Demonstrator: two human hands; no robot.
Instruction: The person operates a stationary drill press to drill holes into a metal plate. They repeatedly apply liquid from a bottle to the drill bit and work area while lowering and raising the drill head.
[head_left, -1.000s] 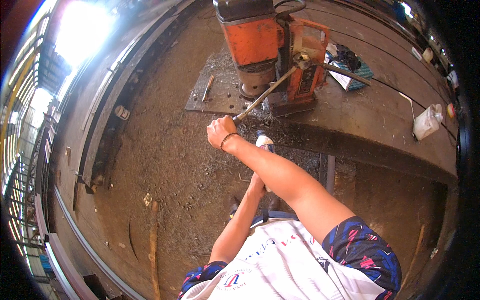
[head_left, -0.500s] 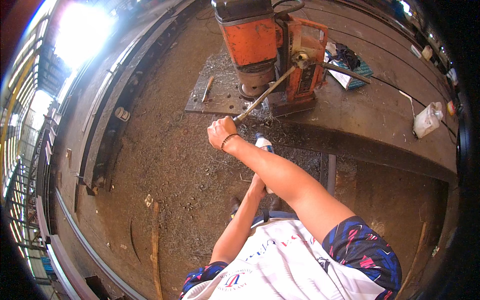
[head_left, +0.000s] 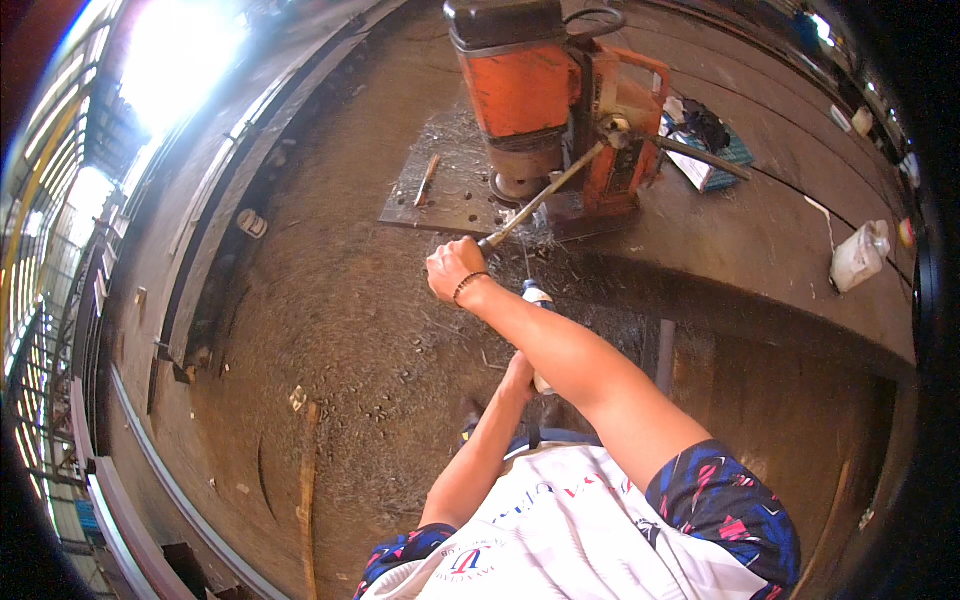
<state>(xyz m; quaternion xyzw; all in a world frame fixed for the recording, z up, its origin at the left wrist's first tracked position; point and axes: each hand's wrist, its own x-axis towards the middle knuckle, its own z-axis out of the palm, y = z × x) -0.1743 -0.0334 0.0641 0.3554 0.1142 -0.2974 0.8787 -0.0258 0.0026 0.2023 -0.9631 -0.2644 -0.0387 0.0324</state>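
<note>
- Orange drill is standing upright at the far edge of the work area, its round spindle end sitting low over a dark metal plate with holes.
- Feed lever is slanting from the drill's hub down toward the person, while a second bar is jutting out to the right.
- Right hand is gripping the lever's dark end, its fingers curling closed around it; a beaded bracelet is circling the wrist.
- Left hand is clasping a white bottle with a dark blue cap below the lever; the right forearm is crossing in front, hiding most of those fingers, so their exact placing cannot be told.
- Metal shavings are lying around the drill's foot, and a thin orange-brown stick is resting on the plate.
- Steel table is stretching rightward, bearing a teal box beside the drill and a whitish jug farther off.
</note>
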